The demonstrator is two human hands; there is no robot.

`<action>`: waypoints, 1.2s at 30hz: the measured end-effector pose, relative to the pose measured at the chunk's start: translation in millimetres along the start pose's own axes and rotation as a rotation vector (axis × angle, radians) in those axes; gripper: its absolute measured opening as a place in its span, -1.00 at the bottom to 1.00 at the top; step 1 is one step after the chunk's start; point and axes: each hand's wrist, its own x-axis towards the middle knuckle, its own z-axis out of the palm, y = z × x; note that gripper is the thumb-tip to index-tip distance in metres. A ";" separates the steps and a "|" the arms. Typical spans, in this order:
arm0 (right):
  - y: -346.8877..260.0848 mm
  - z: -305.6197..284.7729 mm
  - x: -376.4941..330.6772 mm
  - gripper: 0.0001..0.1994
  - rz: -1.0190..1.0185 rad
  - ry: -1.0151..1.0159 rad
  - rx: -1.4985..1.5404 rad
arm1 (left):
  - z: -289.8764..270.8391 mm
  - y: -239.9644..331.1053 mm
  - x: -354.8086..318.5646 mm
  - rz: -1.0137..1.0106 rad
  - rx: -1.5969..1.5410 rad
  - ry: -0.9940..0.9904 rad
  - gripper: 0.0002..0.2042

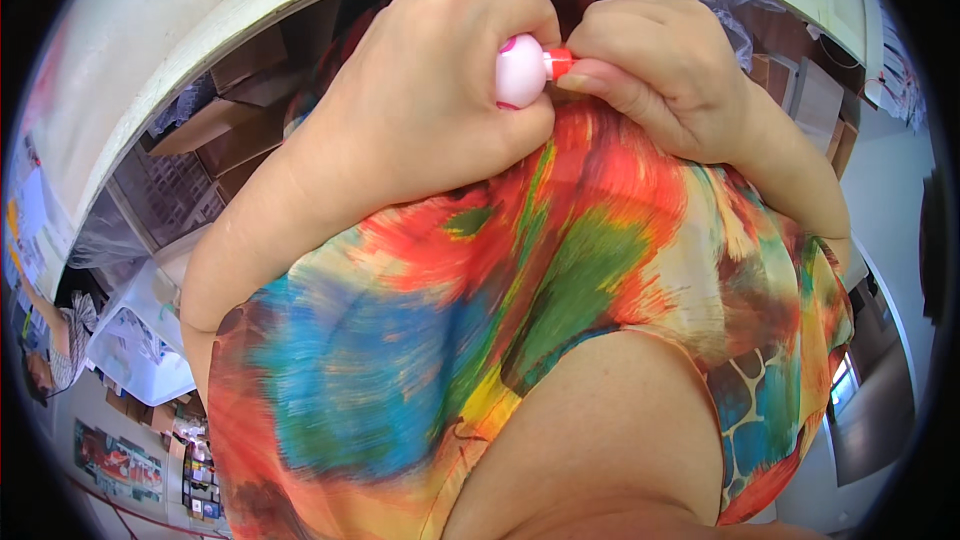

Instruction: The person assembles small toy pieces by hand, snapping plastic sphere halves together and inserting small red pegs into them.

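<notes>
Pink and white plastic is what I see first: a small rounded bottle-like thing [520,70] sits clamped in my left hand [430,100], with only its pale domed end poking out between the curled fingers and the thumb side of the fist. My left hand is closed tight around it, holding it close against my chest. Just to the right of that fist, touching it, my right hand [660,70] pinches the little red cap [561,62] at the tip of the pink thing, thumb and forefinger narrowed down onto it. Whether the cap is loose or seated I cannot tell.

Below both hands, right under the wrists, spreads my bright printed blouse [500,320], splashed with orange, teal, green and yellow. Above the knuckles curves the white edge of a worktable [230,20]. Beyond the left hand, under that edge, brown cardboard boxes [240,110] are stacked, with clear plastic bags [140,330] lower down, well apart from the hands.
</notes>
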 end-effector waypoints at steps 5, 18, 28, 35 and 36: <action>-2.6 -16.1 1.7 -0.85 -0.131 -0.038 -0.189 | -6.2 -0.9 2.6 -0.174 -0.419 -0.263 -0.89; -1.5 -22.6 5.3 -0.85 -0.078 0.065 -0.245 | -18.9 3.4 -0.8 -0.082 -0.580 -0.196 -0.71; -6.0 -24.1 12.4 -0.87 0.045 0.010 -0.319 | -17.9 -12.1 -2.6 -0.036 -0.486 -0.170 -0.60; -6.5 -19.6 10.9 -0.85 0.014 0.040 -0.289 | -14.6 -16.3 -4.5 -0.021 -0.562 -0.173 -0.57; -7.8 -19.8 10.6 -0.84 0.029 0.019 -0.307 | -13.7 -14.1 -5.9 -0.083 -0.629 -0.168 -0.57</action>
